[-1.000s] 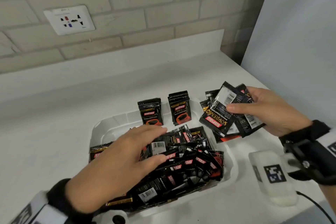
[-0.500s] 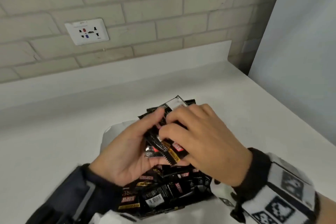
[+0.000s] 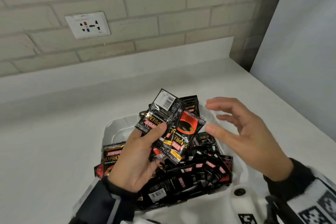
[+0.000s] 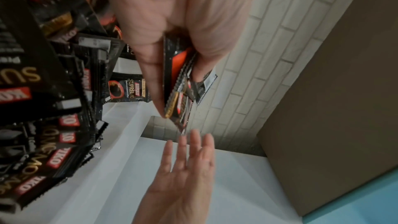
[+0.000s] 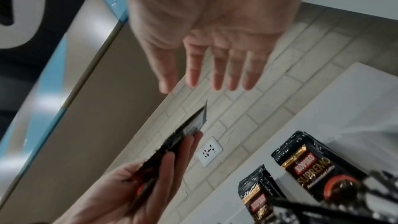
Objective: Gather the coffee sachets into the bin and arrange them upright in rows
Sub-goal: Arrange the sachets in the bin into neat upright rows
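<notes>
My left hand (image 3: 145, 152) holds a fanned bunch of black coffee sachets (image 3: 171, 125) above the white bin (image 3: 116, 129), thumb pressed on their face. Seen edge-on, the same bunch of sachets (image 4: 178, 91) sits between thumb and fingers (image 4: 150, 67). My right hand (image 3: 241, 132) hovers just right of the bunch, fingers spread and empty; its palm (image 5: 211, 23) faces the held sachets (image 5: 187, 129). A loose heap of sachets (image 3: 196, 174) fills the bin. Two sachets stand upright at the bin's far side (image 5: 312, 163).
The bin sits on a white counter (image 3: 54, 142) against a brick wall with a socket plate (image 3: 88, 25). A grey-blue panel (image 3: 300, 60) rises along the counter's right edge. A white device with a black button (image 3: 240, 192) is at the bottom.
The right hand passed its bunch of sachets to the left hand, then let go and drew back to the right. The left hand came up from the heap and now holds the bunch alone.
</notes>
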Motion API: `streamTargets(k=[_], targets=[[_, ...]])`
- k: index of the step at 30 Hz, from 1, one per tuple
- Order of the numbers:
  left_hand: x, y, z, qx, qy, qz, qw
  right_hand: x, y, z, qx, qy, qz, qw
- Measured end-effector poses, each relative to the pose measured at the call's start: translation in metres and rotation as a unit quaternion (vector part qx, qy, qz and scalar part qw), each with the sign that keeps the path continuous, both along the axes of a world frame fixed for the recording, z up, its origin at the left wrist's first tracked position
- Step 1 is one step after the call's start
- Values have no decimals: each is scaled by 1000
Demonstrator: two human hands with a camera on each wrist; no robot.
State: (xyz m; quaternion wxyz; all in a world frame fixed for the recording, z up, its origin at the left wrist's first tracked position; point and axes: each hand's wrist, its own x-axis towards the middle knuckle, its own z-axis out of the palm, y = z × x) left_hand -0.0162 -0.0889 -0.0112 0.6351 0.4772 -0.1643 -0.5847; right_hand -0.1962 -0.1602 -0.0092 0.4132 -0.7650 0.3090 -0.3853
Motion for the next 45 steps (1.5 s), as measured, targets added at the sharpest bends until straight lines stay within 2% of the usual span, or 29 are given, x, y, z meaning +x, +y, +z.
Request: streamTargets(k=[3,5,8,12,14,18,23,26,28,30,32,34,36,38,40,45], targets=[[-4,1,-2,-7,-36,-15,999,3,1,-2,110,19,-27,993],[-7,2,-3,-16,-70,-46,996,6,2,0,127,22,-19,991],[-10,5,-5,-37,-116,-94,988,8,-4,6,101,33,-19,994],[-10,8,-5,-47,-172,-130,975,12,-13,21,-1,131,28,991],[-10,7,-7,-47,-180,-132,974,14,-16,26,-8,150,54,987],[-10,7,-7,-39,-180,-108,977,12,-20,21,31,97,28,994],[-8,7,-10,-26,-158,-82,984,1,-31,12,55,-78,-91,991],[-6,7,-11,-21,-158,-97,982,-6,-28,10,16,-160,-70,985],[-6,6,-11,-18,-157,-119,980,-6,-20,7,-67,-131,-25,989],[-6,6,-10,-16,-153,-131,979,-6,-13,5,-111,-93,-4,989],[-6,6,-9,-17,-155,-129,979,-8,-11,5,-77,-100,-34,991],[-4,7,-8,-19,-158,-114,981,-9,-19,5,11,-128,-82,988],[2,10,-6,-20,-149,-85,985,-10,-28,9,102,-120,-84,984],[10,14,-2,-31,-139,-68,988,-10,-39,14,144,-91,-71,983],[15,18,2,-42,-134,-48,989,-8,-49,17,152,-59,-46,986],[31,26,8,-51,-138,-9,989,9,-74,15,94,63,-13,993]])
